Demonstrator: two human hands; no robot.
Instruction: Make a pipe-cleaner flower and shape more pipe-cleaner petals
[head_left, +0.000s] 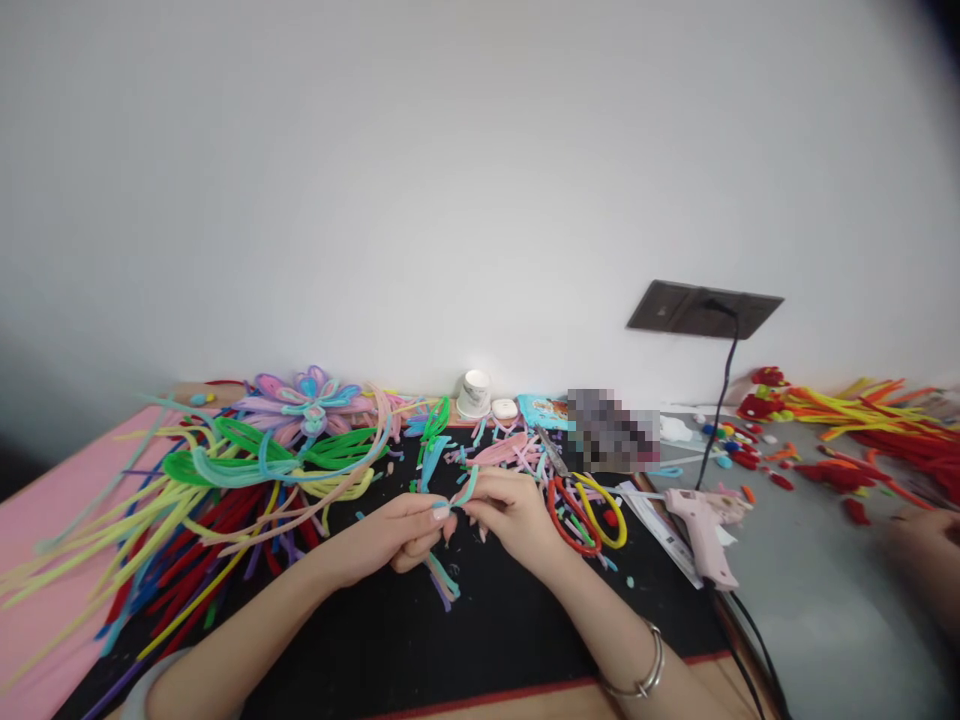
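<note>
We pinch a pale blue pipe cleaner between the nearly closed fingertips of our left hand and right hand, above the black mat. A pink glue gun lies to the right.

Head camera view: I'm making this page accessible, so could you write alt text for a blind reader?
A person's left hand and right hand pinch a small pale blue-green fuzzy strip above a black mat. Colourful fuzzy stems are heaped to the left; a pink glue gun lies to the right.
</note>
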